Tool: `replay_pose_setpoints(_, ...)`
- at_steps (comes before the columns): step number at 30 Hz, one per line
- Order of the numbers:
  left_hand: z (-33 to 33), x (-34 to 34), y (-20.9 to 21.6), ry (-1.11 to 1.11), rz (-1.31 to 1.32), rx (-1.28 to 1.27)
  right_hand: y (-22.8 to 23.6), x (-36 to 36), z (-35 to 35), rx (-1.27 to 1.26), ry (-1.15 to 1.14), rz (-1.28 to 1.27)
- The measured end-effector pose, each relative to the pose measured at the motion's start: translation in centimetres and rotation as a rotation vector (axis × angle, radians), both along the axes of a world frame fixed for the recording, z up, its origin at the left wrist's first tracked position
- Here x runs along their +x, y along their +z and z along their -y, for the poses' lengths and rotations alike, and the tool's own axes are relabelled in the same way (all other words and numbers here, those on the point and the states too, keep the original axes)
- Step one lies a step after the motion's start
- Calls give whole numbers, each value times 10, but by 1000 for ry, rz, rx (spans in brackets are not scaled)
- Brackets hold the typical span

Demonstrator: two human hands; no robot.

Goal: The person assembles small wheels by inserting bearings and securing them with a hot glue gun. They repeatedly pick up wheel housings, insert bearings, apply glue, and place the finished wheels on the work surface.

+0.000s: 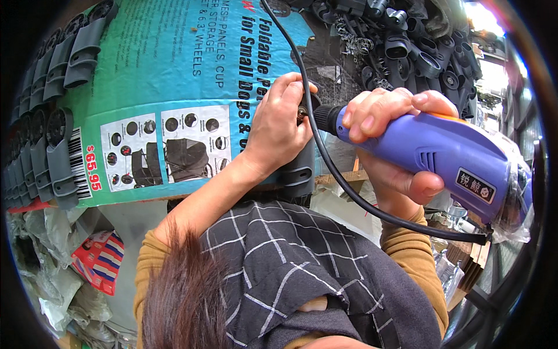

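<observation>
My right hand is wrapped round a purple electric screwdriver, held almost level with its black nose pointing left. My left hand grips a dark grey plastic part at the edge of the work surface. Its fingers hide much of that part, and its lower end shows beneath the hand. The screwdriver's nose meets the part's upper end beside my left fingers, where a small brassy metal piece shows. A black cable from the screwdriver's rear loops across in front of both hands.
A turquoise printed cardboard sheet covers the work surface. Several similar grey parts with round ends stand in rows at the left. Loose grey parts and metal springs are heaped at the far right. Clear plastic bags lie below left.
</observation>
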State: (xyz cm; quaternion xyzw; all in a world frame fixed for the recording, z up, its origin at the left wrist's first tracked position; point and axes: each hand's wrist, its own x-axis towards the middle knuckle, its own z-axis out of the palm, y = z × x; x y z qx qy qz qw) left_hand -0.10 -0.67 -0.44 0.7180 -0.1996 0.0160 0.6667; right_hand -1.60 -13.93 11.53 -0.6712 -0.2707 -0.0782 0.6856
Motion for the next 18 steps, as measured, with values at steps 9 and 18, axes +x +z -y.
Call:
replay_pose_setpoints(9,-1,1,0,7,81,35,16,-13,-19,-108,-284,-226)
replay_pose_setpoints(18,-11,5,6,-59,77,110,14,31,5,35,-330,85)
